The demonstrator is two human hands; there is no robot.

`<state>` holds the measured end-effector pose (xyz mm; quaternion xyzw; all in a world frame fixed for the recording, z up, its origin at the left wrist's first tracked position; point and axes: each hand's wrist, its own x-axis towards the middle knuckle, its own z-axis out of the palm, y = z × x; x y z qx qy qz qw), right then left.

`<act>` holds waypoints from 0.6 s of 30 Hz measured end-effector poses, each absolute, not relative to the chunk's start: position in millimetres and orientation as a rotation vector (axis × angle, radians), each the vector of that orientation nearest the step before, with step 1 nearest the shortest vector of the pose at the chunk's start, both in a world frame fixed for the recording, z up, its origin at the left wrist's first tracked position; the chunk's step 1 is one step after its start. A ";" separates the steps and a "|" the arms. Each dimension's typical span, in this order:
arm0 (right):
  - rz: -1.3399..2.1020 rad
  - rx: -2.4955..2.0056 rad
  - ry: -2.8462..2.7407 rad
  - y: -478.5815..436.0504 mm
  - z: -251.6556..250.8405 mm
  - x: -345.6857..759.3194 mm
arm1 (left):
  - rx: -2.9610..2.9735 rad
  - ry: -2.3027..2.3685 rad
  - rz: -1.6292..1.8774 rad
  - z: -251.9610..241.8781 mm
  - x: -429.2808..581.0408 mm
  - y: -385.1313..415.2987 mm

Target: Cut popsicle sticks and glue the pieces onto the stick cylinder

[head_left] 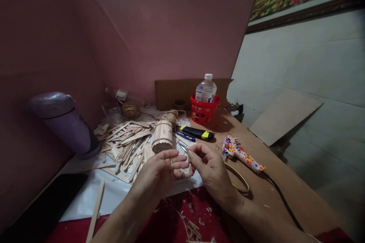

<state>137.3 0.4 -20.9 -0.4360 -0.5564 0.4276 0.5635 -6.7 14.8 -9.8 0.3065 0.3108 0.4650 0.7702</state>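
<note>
My left hand [164, 167] is turned palm up with its fingers stretched out, near the middle of the view. Close beside its fingertips, my right hand [207, 165] is closed in a pinch round a small pointed metal blade [184, 147], its tip directed up and left. Whatever handle the blade has is hidden by the fingers. Just beyond my left hand lies a small barrel made of wooden sticks [163, 135], on its side. A golden ring [241, 180] lies by my right wrist.
Loose wooden sticks [125, 148] are heaped at left. Beyond are a twine ball [130, 110], a yellow-black cutter [196, 133] and a red bucket [203, 112] holding a bottle [206, 89]. A flowered glue gun [242, 155] lies right; a purple bottle [67, 129] and dark phone [54, 201], left.
</note>
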 end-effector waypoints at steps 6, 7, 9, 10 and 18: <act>0.928 -1.069 -1.338 -0.1 -19.3 137.8 | 0.763 0.738 1.050 -16.5 -8.0 12.7; 0.912 -1.076 -1.351 -0.3 -19.5 138.0 | 0.785 0.744 1.053 -18.2 -8.3 13.0; 0.884 -1.091 -1.381 -0.7 -19.7 138.3 | 0.831 0.772 1.060 -21.7 -9.1 14.2; 0.875 -1.099 -1.393 -0.9 -19.6 138.3 | 0.850 0.792 1.061 -23.3 -9.6 15.0; 0.819 -1.134 -1.440 -3.6 -16.6 136.8 | 0.839 0.892 1.046 -19.3 -7.8 15.9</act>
